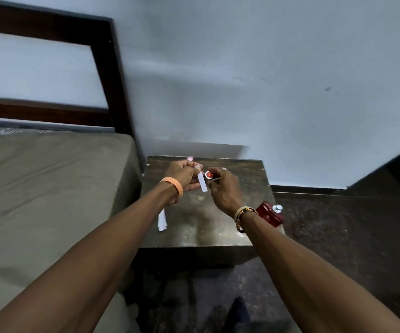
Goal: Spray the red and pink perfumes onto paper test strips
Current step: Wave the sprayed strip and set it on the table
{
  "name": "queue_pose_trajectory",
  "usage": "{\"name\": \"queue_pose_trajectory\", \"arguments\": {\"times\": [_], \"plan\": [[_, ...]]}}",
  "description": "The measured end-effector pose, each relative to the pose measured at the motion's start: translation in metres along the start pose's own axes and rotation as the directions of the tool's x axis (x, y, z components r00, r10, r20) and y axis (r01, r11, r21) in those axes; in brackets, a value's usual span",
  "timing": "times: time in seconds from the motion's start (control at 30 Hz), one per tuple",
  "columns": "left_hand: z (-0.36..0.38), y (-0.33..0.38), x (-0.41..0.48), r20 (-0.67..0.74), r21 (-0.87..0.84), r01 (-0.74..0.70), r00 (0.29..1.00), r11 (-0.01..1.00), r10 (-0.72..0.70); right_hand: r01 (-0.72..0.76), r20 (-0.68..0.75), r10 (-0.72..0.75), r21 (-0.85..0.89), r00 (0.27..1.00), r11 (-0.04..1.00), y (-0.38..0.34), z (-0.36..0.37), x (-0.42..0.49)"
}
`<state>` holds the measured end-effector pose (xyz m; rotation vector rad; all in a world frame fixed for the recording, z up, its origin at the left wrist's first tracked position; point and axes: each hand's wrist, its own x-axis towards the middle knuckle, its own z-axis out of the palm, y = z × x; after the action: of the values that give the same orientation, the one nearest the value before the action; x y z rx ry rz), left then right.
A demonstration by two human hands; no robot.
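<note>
My left hand (181, 176) pinches a white paper test strip (202, 181) upright above the small dark table (194, 227). Close to its right, my right hand (225, 192) grips a small round red piece with a silver rim (209, 175), which looks like a cap. The red perfume bottle (269, 214) stands at the table's right edge, partly hidden behind my right wrist, with its silver sprayer (277, 208) bare. A bit of pink (190, 158), likely the pink perfume, peeks out behind my left hand. Several spare strips (162, 221) lie at the table's left edge.
A bed with an olive sheet (50, 188) and a dark wooden headboard (107, 75) touches the table's left side. A pale wall (266, 80) stands right behind the table. Dark floor (338, 236) spreads to the right, and a foot (238, 311) shows below.
</note>
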<state>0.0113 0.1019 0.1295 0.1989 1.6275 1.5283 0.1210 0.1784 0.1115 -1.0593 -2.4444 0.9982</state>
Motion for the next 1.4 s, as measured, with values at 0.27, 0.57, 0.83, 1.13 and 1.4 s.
{"name": "queue_pose_trajectory", "arguments": {"times": [0.27,0.57,0.83,1.13,1.4], "plan": [[0.107,0.006,-0.03,0.163,0.033,-0.041,0.986,0.999,0.035,-0.013,-0.096,0.005,-0.081,0.995,0.997,0.047,-0.102,-0.028],[0.143,-0.008,-0.04,0.258,0.079,-0.033,0.966,0.996,0.012,-0.06,-0.021,0.058,-0.117,0.998,0.991,0.083,-0.135,-0.041],[0.16,-0.033,-0.041,0.269,0.151,-0.022,0.963,0.988,-0.02,-0.076,-0.022,0.074,-0.111,0.997,0.991,0.108,-0.135,-0.055],[0.164,-0.05,-0.03,0.263,0.194,-0.015,0.964,0.981,-0.037,-0.147,0.006,0.147,-0.076,0.989,0.986,0.123,-0.126,-0.055],[0.163,-0.062,-0.023,0.238,0.216,0.007,0.969,0.976,-0.059,-0.172,-0.002,0.172,-0.07,0.985,0.983,0.136,-0.114,-0.054]]}}
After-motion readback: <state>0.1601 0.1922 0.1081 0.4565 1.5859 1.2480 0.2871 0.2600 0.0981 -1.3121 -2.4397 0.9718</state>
